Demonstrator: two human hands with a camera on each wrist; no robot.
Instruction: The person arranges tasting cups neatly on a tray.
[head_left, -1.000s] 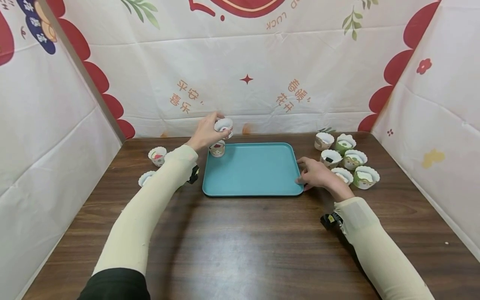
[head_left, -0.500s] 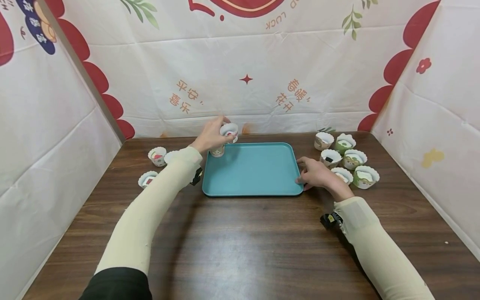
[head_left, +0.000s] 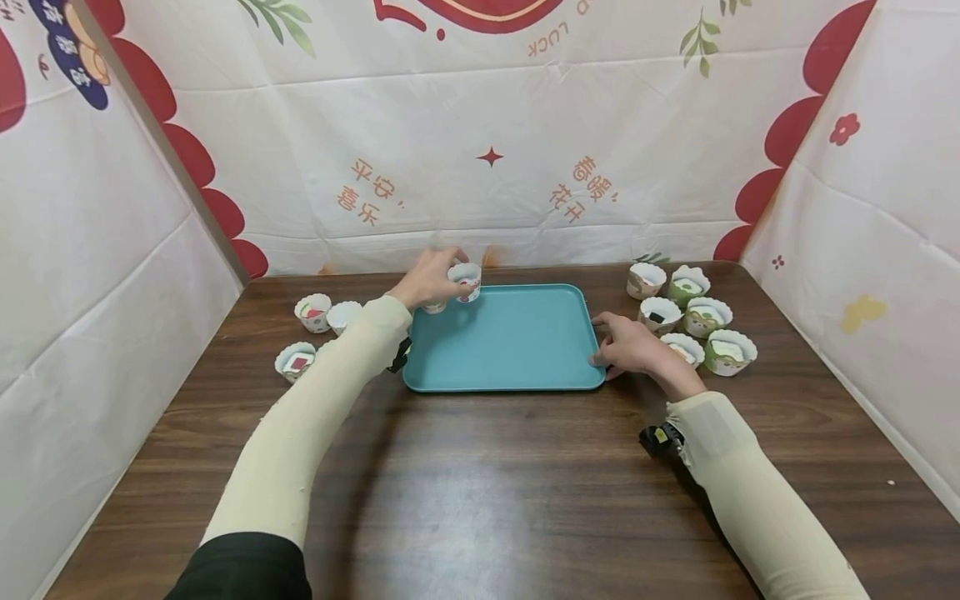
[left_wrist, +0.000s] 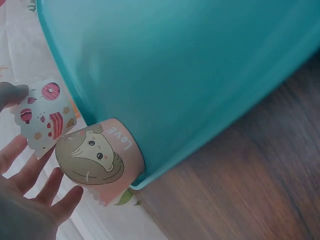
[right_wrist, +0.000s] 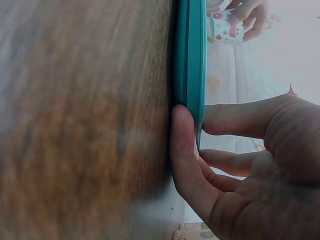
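My left hand (head_left: 429, 281) pinches a white paper baking cup (left_wrist: 47, 116) printed with doughnuts and cake slices, holding it over the back left of a teal tray (head_left: 517, 343). Just beside it, a pink baking cup (left_wrist: 102, 156) with a cartoon girl and "LOVE" stands in the tray's back left corner. The left hand mostly hides that pink cup in the head view. At the tray's right side, my right hand (head_left: 636, 346) grips the edge, its fingers (right_wrist: 184, 132) against the outer wall and over the rim.
Left of the tray stand three baking cups, a red-filled one (head_left: 312, 312), a white one (head_left: 344, 316) and a nearer one (head_left: 294, 360). Several more, including a green cup (head_left: 729, 353), cluster behind the right hand. A printed cloth (head_left: 487, 208) walls the table's back and sides.
My left hand has moved right and down with its baking cup, from above the pink cup to close over the tray's back left. The right hand keeps its grip on the tray.
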